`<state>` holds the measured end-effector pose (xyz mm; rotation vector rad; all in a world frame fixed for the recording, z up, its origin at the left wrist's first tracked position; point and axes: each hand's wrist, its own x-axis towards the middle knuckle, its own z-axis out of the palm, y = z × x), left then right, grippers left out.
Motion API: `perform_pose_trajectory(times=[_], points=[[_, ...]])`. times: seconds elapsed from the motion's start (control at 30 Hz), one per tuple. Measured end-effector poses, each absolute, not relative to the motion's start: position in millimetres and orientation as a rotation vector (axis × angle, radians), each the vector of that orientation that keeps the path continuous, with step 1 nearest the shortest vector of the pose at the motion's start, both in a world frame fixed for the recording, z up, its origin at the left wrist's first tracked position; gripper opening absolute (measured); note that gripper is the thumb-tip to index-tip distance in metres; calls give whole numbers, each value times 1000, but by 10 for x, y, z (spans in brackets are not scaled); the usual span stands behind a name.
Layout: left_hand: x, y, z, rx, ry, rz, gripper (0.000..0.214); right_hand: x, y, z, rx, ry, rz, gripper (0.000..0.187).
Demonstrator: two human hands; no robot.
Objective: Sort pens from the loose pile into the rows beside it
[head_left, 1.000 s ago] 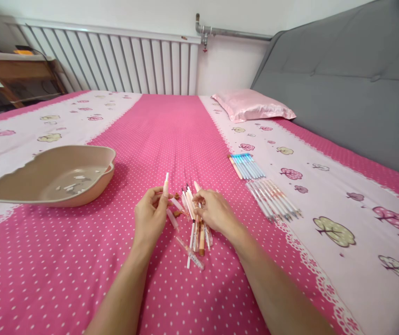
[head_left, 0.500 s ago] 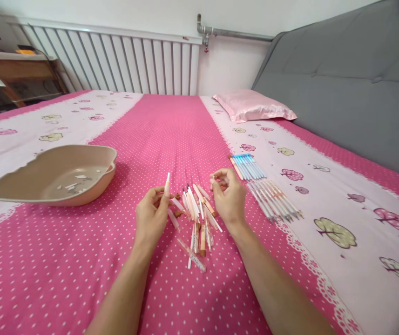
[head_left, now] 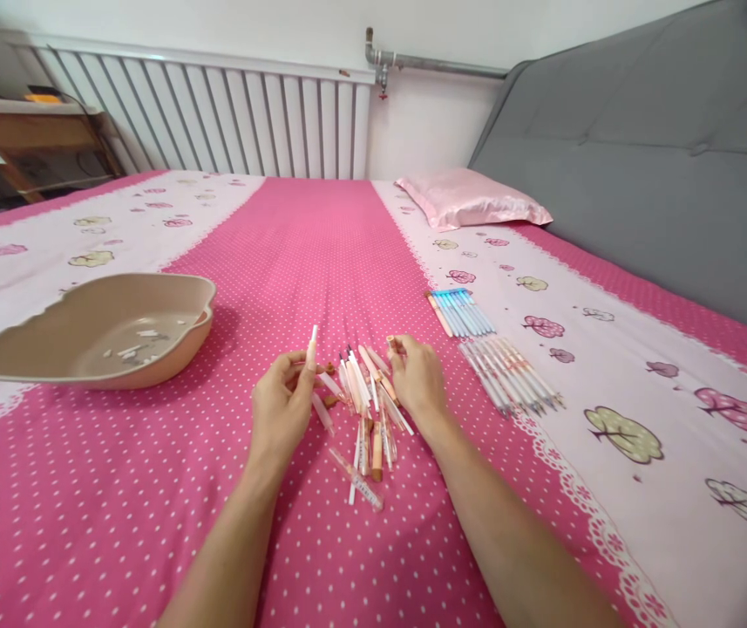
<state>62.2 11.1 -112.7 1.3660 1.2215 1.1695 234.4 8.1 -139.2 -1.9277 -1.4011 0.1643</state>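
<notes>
My left hand [head_left: 283,403] is closed around a pale pen barrel [head_left: 311,351], held upright with a white stick end showing at its top. Just right of the pile, my right hand [head_left: 418,377] pinches a small brownish piece [head_left: 390,340] between thumb and fingertips; its exact kind is too small to tell. Between the hands lies a loose pile of pen parts [head_left: 361,384]: white refills, pink and clear barrels, and brown-tipped pieces. Closest to me in that pile is a clear printed barrel [head_left: 356,480], lying at a slant.
A beige basin [head_left: 170,353] holding small white bits stands at left. On the right lie a row of blue pens [head_left: 463,312] and a row of pale pens [head_left: 510,375]. Farther back are a pink pillow [head_left: 471,199] and a grey headboard [head_left: 628,131].
My right hand has moved slightly left and down, with the small piece in its fingertips now turned into view. My left hand keeps the barrel nearly still.
</notes>
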Motion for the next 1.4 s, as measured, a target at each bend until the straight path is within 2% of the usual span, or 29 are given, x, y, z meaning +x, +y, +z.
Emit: perform_pose_trajectory(times=[0.27,0.5,0.7,1.03,1.4], points=[[620,94,-1127,1341,1196,1161,17,2260,61,-1315,-1392,-1312,358,31],[611,115,-1178,1425,1098,1157,27,2199,-7,-1214,-1147,-1176,522,11],[629,105,-1189,1509,1000,1115,28,2143,23,-1230,-1016,-1211,620,30],[613,93,-1224,1663,946,991,30,2110,-25,-1063,-976,-960,546,13],[641,68,-1182,1702,908,943,26,2116,-37,-1090,-957,-1060,605,22]])
